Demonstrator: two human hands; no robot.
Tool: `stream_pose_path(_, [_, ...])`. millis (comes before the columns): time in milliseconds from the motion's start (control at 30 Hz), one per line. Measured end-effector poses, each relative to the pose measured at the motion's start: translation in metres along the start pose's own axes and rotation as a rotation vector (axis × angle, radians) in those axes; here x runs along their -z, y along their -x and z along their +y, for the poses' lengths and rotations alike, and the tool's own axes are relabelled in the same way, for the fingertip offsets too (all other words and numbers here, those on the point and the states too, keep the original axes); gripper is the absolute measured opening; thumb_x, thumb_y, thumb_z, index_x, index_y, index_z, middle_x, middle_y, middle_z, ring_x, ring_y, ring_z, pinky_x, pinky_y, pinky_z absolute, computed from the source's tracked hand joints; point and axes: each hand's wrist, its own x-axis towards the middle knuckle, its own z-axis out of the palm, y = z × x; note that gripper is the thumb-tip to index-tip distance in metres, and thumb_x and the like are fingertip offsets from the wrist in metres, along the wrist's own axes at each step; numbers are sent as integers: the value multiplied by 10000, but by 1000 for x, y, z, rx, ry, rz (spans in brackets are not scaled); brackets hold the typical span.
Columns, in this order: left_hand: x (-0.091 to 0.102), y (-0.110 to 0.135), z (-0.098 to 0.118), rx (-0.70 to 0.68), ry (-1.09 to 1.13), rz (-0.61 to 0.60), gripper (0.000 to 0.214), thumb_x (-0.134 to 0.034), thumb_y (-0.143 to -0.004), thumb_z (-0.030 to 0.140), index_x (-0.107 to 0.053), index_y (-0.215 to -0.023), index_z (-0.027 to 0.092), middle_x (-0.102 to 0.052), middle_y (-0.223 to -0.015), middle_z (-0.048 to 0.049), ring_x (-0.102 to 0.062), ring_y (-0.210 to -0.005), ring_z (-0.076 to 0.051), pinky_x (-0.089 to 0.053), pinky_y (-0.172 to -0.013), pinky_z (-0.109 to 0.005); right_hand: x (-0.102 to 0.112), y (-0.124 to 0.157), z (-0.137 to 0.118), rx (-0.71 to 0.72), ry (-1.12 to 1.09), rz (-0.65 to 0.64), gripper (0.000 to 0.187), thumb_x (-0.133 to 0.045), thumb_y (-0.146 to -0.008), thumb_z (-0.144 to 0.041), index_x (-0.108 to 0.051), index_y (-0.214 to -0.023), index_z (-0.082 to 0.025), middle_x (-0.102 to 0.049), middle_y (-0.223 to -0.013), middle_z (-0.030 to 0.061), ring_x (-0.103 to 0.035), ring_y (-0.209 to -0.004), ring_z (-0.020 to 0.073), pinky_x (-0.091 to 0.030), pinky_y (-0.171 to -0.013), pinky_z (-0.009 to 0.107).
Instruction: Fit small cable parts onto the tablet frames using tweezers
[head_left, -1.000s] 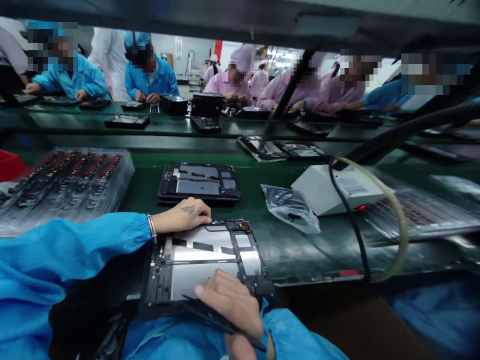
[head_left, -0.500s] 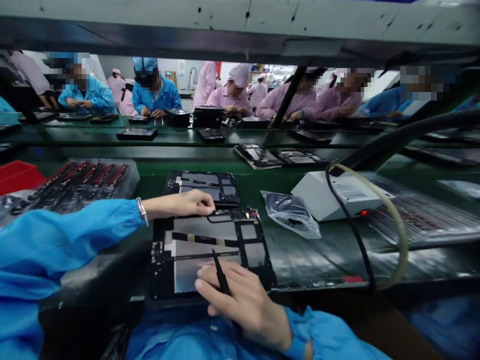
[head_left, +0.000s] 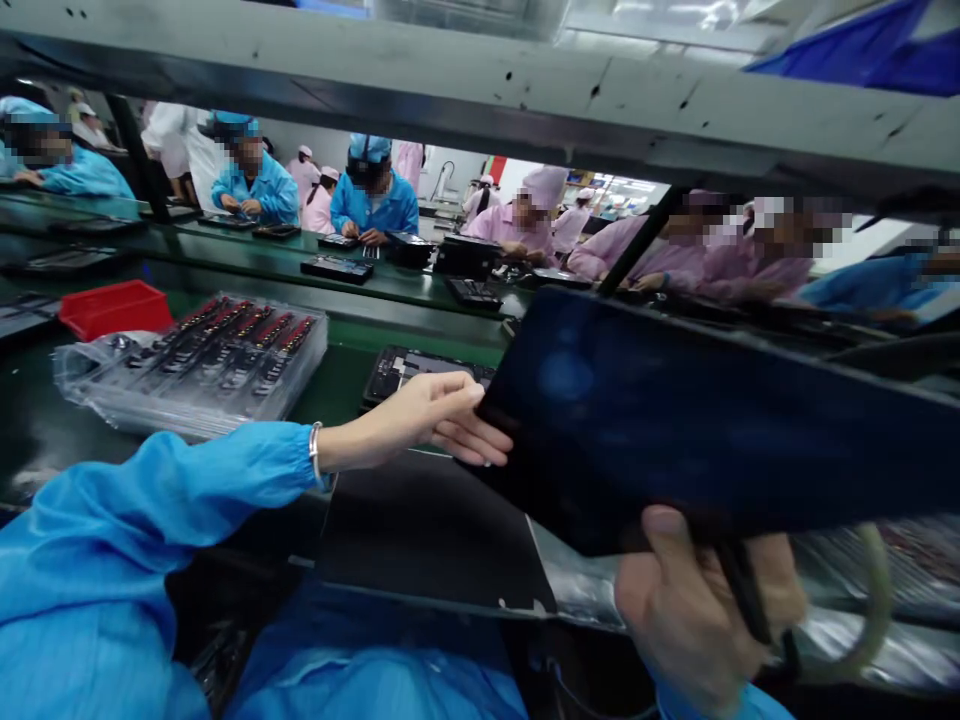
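A tablet (head_left: pixel 675 430), its dark glassy side towards me, is raised and tilted above the bench at the right. My right hand (head_left: pixel 697 600) grips its lower edge, thumb on the glass. A slim black tool (head_left: pixel 746 590), possibly tweezers, is also held among those fingers; its tip is hidden. My left hand (head_left: pixel 450 415) has its thumb and fingers at the tablet's left corner, seemingly pinching it. Below lies a black mat (head_left: pixel 427 525). Beyond my left hand, another opened tablet (head_left: pixel 405 370) rests on the bench, partly covered by that hand.
Clear plastic trays (head_left: pixel 232 370) of small circuit parts are stacked at left, near a red bin (head_left: pixel 116 308). A pale hose (head_left: pixel 874 600) curves at right. A metal beam (head_left: pixel 450 95) spans overhead. Across the line, co-workers sit behind a green conveyor (head_left: pixel 262 255) carrying several tablets.
The tablet has gone from lying flat, inner parts up, to being lifted rightwards and turned glass side towards me. My right hand has moved right with it; the view has shifted left.
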Motion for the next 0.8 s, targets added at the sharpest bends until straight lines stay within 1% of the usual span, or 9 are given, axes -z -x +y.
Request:
stream_pose_path(67, [-4,11,0,-40,-94,-17,366,-640,-934,506,-460,-923,188,-771,-877,-98,-763,-765,-195,-611,-686,-278,-7,-3,-4,-68,-60,85,303,-711,-856,-416,-705,-1132,-291,-736,-1170,46,-667,-1179,285,-552,-1040,513])
stream_pose_path(167, [-7,18,-2,-71,-263,57,327,-648,-935,462,-476,-899,186,-716,-651,-14,-665,-487,-125,-533,-478,-181,-17,-5,-10,-195,-144,196,323,-737,-819,-420,-713,-1110,-281,-725,-1197,35,-641,-1219,277,-508,-1095,498])
stream_pose_path(233, [-7,19,-6,-75,-284,116,301,-627,-950,429,-502,-850,175,-679,-588,10,-613,-421,-95,-483,-422,-146,-22,-6,-14,-356,-255,320,344,-773,-774,-394,-716,-1093,-279,-721,-1202,17,-620,-1250,262,-449,-1154,475])
stream_pose_path(300, [-5,18,-12,-42,-237,149,325,-624,-950,421,-519,-787,159,-675,-580,0,-617,-422,-90,-478,-419,-138,-27,-7,-16,-540,-373,423,376,-812,-722,-367,-720,-1076,-279,-722,-1195,-2,-608,-1265,253,-412,-1184,455])
stream_pose_path(367, [-1,16,-19,11,-167,176,389,-626,-943,455,-509,-732,150,-684,-588,-23,-633,-434,-96,-480,-420,-136,-30,-8,-15,-636,-426,413,382,-815,-721,-360,-719,-1082,-281,-717,-1211,-9,-599,-1278,255,-442,-1163,454])
stream_pose_path(467, [7,14,-30,107,-76,221,440,-637,-930,496,-485,-707,149,-695,-599,-51,-652,-451,-108,-474,-416,-132,-33,-9,-9,-679,-457,317,362,-783,-777,-369,-707,-1122,-293,-696,-1269,-6,-592,-1290,260,-517,-1096,459])
stream_pose_path(533, [11,13,-36,173,-42,254,420,-626,-948,467,-479,-717,149,-699,-607,-57,-660,-461,-110,-467,-414,-126,-33,-10,-3,-730,-491,272,389,-783,-786,-376,-696,-1158,-299,-688,-1291,1,-614,-1265,259,-538,-1075,458])
stream_pose_path(633, [15,11,-42,255,-35,293,384,-578,-990,404,-474,-724,148,-701,-616,-57,-659,-463,-104,-463,-417,-124,-34,-11,6,-822,-526,246,429,-793,-776,-378,-687,-1183,-299,-694,-1285,17,-666,-1191,261,-562,-1047,459])
stream_pose_path(800, [16,9,-45,318,-56,324,370,-544,-1012,361,-490,-720,141,-695,-609,-50,-648,-452,-96,-460,-422,-128,-36,-11,14,-893,-555,251,449,-810,-763,-362,-692,-1193,-318,-709,-1263,9,-686,-1157,254,-594,-1003,427])
